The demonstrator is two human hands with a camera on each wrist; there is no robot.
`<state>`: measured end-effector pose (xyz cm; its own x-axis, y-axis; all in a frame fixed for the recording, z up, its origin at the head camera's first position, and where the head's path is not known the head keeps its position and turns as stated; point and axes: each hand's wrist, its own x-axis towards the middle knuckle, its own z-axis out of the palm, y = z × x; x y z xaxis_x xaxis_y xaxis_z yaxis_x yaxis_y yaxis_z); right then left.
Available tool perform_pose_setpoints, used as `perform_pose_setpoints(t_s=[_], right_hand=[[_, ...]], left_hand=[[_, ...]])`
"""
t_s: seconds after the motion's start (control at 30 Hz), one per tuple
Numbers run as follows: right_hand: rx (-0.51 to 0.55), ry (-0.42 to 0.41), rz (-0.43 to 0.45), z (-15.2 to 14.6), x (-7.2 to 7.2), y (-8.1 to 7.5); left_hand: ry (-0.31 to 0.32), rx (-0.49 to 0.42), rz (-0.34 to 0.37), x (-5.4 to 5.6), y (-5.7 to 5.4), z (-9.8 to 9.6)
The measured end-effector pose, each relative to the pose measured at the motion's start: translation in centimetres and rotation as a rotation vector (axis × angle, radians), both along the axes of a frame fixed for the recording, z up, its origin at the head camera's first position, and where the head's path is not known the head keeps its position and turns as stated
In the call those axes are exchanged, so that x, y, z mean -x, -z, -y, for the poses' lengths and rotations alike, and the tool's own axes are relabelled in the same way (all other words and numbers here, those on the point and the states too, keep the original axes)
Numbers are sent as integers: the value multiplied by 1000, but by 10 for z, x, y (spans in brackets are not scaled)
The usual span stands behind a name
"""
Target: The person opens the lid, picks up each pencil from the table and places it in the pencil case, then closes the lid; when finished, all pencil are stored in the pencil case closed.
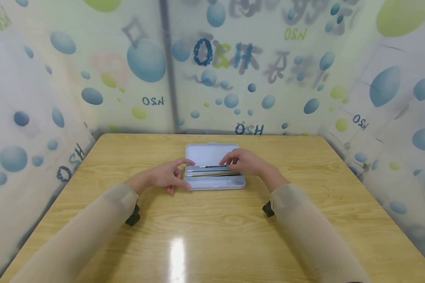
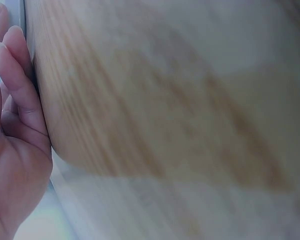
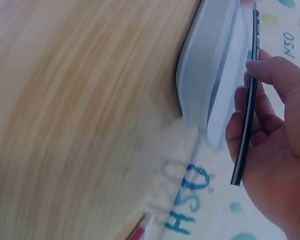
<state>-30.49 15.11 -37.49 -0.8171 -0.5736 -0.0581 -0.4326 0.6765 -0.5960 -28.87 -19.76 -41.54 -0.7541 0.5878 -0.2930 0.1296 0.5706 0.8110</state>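
A white pencil case (image 1: 214,184) lies on the table with its lid (image 1: 212,153) folded back. Inside are several long thin items, among them a yellowish pencil (image 1: 207,174). My left hand (image 1: 166,175) holds the case's left end, thumb at the front edge and index finger towards the lid. Over the right part of the case, my right hand (image 1: 248,162) pinches a dark pencil (image 3: 244,140) between thumb and fingers; it slants across the palm in the right wrist view. The left wrist view shows the left hand (image 2: 15,130) only at its edge.
The wooden table (image 1: 212,228) carries the case near its far side. Behind and beside it hang pale curtains (image 1: 212,90) with blue and green spots. A slim reddish-tipped item (image 3: 139,230) is cut off at the bottom of the right wrist view.
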Motion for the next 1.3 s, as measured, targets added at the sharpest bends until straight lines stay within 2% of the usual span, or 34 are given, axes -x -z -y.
perform_pose_setpoints(t_s=[0.47, 0.8, 1.03, 1.13, 1.3], right_hand=[[-49, -48, 16, 42, 5, 16], [-102, -56, -15, 50, 7, 9], [-42, -39, 3, 41, 5, 9], [0, -16, 27, 30, 2, 9], [-8, 41, 36, 6, -4, 5]], left_hand=[[3, 6, 14, -3, 1, -1], [4, 2, 15, 0, -5, -2], [7, 4, 17, 1, -5, -2], [4, 4, 18, 1, -4, -2], [1, 0, 11, 0, -3, -2]])
